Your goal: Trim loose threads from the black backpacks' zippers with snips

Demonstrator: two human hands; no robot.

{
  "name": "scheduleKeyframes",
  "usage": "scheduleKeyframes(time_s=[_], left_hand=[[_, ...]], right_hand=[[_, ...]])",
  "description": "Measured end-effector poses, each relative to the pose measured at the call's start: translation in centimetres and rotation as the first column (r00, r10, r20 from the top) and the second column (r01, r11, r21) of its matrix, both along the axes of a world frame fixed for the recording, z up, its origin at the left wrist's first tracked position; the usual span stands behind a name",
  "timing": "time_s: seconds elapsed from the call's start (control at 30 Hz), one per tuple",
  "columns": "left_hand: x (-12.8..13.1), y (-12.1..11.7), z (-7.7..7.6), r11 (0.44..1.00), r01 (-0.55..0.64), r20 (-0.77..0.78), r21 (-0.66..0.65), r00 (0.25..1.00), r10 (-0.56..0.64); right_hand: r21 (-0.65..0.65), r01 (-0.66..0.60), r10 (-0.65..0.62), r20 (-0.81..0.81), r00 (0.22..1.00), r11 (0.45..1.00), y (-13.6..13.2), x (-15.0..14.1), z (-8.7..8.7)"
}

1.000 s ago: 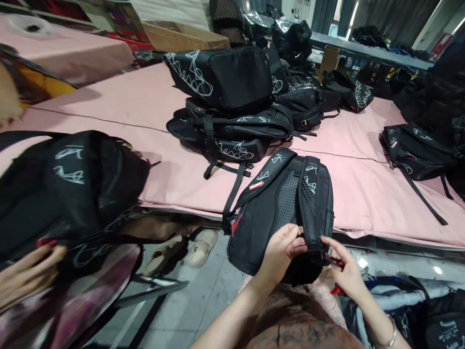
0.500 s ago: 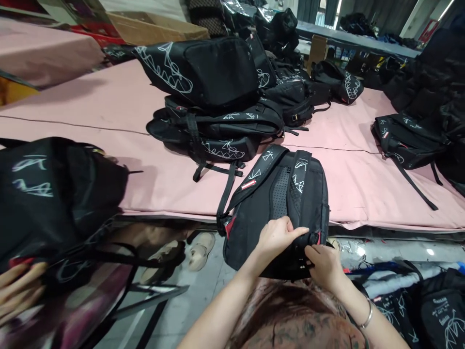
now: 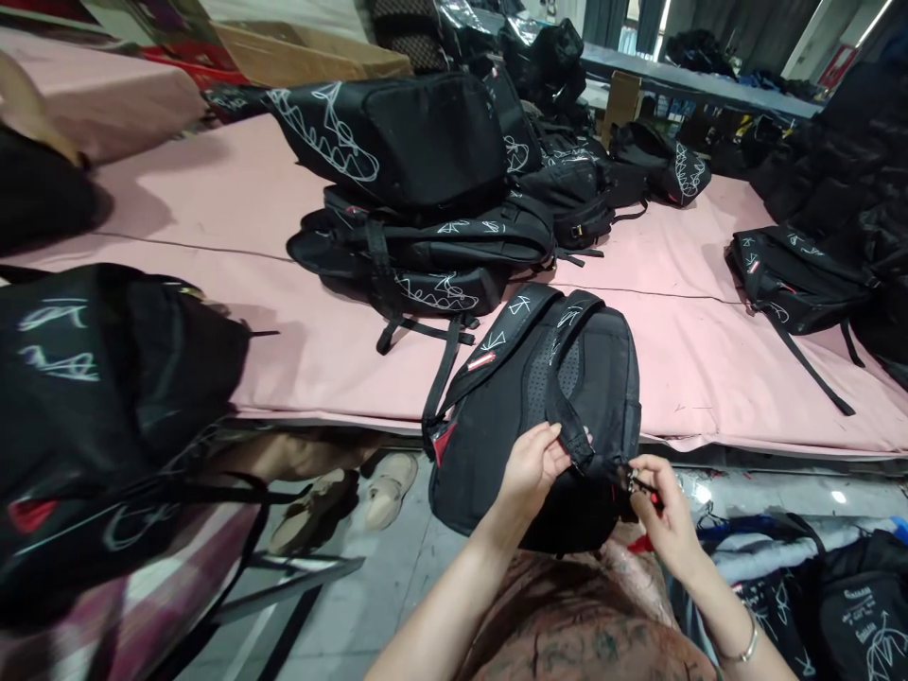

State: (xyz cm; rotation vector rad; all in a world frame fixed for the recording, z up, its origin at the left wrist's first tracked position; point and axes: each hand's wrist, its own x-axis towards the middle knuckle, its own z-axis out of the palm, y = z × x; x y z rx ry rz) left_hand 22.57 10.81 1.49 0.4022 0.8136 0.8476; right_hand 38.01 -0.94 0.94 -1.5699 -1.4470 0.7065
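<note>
A black backpack [image 3: 482,463] with white scribbled prints leans on the table's front edge, its back panel and shoulder straps towards me. My left hand [image 3: 531,473] is closed on the lower part of its right shoulder strap [image 3: 567,416], which bows up off the panel. At the bag's lower right corner, the fingers of my right hand [image 3: 665,520] pinch a small black-and-red piece [image 3: 647,492] with a metallic glint. Whether that piece is a tool or part of the bag is unclear.
A stack of black backpacks [image 3: 426,236] stands on the pink-covered table [image 3: 340,378]. Another backpack [image 3: 794,274] lies at right. On the left, a large backpack [image 3: 106,378] rests near a co-worker's leg [image 3: 298,456]. More printed bags [image 3: 851,605] sit below, right.
My right hand has moved slightly right from the bag's corner, and the black-and-red piece now shows. My left hand has lifted the strap. The co-worker's hand left the large backpack.
</note>
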Motion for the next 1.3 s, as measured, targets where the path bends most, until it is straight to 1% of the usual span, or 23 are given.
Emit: scheduleKeyframes(time_s=[0.07,0.13,0.2,0.33,0.47,0.53,0.63,0.73,0.87,0.97,1.2,1.23,1.3], left_hand=[[0.0,0.0,0.1,1.000,0.008,0.027,-0.015,1.000,-0.008],[0.0,-0.1,0.1,1.000,0.023,0.036,-0.019,0.999,-0.022],[0.0,-0.2,0.0,0.999,0.032,0.038,-0.019,0.999,-0.031],[0.1,-0.4,-0.2,1.000,0.020,0.031,-0.022,0.999,-0.019],[0.1,-0.5,-0.1,0.999,0.030,0.010,-0.023,1.000,-0.030],[0.1,-0.6,0.0,0.999,0.033,0.008,-0.021,0.999,-0.033],[0.1,-0.6,0.1,0.999,0.040,0.014,-0.018,0.999,-0.040],[0.2,-0.6,0.2,0.999,0.037,0.021,-0.024,0.999,-0.036],[0.1,-0.7,0.3,0.999,0.033,0.023,-0.028,0.999,-0.032],[0.2,-0.8,0.3,0.998,0.053,0.031,-0.021,0.998,-0.052],[0.3,-0.9,0.0,0.999,0.041,0.031,-0.030,0.999,-0.040],[0.3,-0.8,-0.1,0.999,0.035,0.034,-0.032,0.999,-0.034],[0.2,-0.7,-0.2,0.999,0.017,0.044,-0.041,0.999,-0.015]], right_hand=[[0.064,0.031,-0.036,0.073,0.997,0.997,0.9,1.4,0.2],[0.126,0.004,-0.026,0.173,0.985,0.992,2.1,2.4,0.2],[0.176,-0.087,0.047,0.218,0.975,0.980,3.3,3.0,0.2],[0.242,-0.260,0.198,0.253,0.947,0.935,5.1,3.1,0.9],[0.249,-0.314,0.227,0.323,0.919,0.916,5.8,3.3,1.6],[0.256,-0.327,0.238,0.326,0.915,0.910,5.9,3.6,1.8],[0.240,-0.385,0.302,0.321,0.898,0.891,6.1,4.0,2.1],[0.203,-0.455,0.370,0.348,0.861,0.867,6.6,4.3,2.5],[0.173,-0.509,0.423,0.372,0.826,0.843,7.2,4.4,3.0],[0.166,-0.528,0.443,0.372,0.816,0.833,7.4,4.2,3.2],[0.180,-0.501,0.380,0.455,0.805,0.846,7.2,4.0,3.0],[0.195,-0.486,0.369,0.435,0.821,0.852,7.0,4.0,2.8],[0.233,-0.393,0.315,0.311,0.897,0.890,6.6,4.1,2.3]])
